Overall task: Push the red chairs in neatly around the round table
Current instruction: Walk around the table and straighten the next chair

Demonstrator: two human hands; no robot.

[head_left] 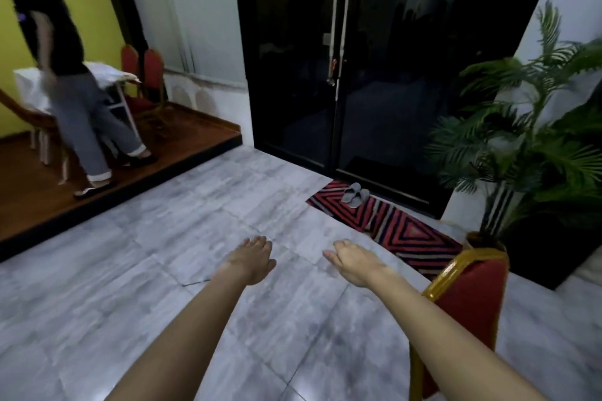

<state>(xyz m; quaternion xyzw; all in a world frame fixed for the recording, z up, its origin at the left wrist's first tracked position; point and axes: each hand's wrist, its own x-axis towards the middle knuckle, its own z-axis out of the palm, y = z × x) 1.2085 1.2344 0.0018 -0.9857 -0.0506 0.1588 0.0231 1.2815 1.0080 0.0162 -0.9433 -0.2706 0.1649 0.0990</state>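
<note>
Both arms reach out in front, low over the grey floor (163, 270). The left hand (252, 259) is open with the palm down and holds nothing. The right hand (353, 262) is open too, fingers loose, and it also holds nothing. They look like hands getting ready to take hold of something, but no chair is under them yet.

One red chair (469, 303) with a gold frame stands just to the right, under the right arm. Only its back shows. It is likely the next one to grab, because it is the closest.

I cannot see a round table near the hands. Far off on the left, on a brown raised floor (182, 140), stands a table with a white cloth (107, 73). Its shape is hard to tell. Two more red chairs (143, 75) sit side by side behind it. Another person (65, 75) bends there, holding one more chair that is tipped.

By the dark glass door (325, 75) lie one striped mat (391, 228) and one pair of grey slippers (354, 195). One big green plant (537, 140) stands in the corner.
</note>
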